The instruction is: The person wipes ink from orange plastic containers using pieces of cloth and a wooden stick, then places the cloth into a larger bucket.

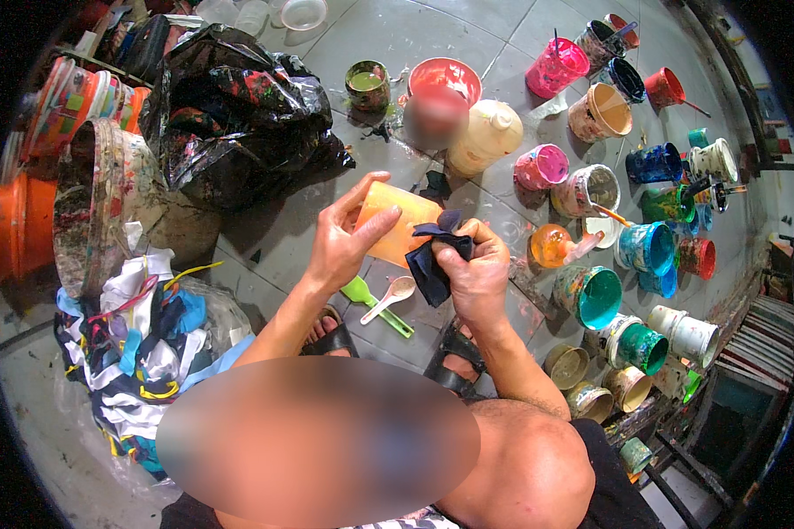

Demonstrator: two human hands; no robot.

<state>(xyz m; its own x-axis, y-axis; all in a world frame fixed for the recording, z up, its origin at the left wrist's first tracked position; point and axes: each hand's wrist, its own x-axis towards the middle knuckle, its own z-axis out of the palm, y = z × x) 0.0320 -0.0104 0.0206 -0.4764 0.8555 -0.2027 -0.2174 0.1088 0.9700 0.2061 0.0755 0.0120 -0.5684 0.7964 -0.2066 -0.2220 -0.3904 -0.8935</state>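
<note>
My left hand [337,240] grips a translucent orange plastic container [397,216], thumb along the near side and fingers round the far side. Bunched in my right hand [480,269] is a dark navy cloth [430,271], which lies against the container's right edge. Below the container, on the floor between my sandalled feet, lie a green plastic handled tool [359,291] and a white spoon [400,289], stained brown in its bowl. Beyond my hands stand a cream plastic bottle [485,137] and a red-and-white bowl [445,79], partly blurred.
Several open paint pots, such as a green one [598,298] and a pink one [556,66], crowd the right side. An orange squeeze bottle [551,246] lies among them. To the left are a black plastic bag [238,115], a stained bucket [84,212] and a heap of fabric scraps [146,344].
</note>
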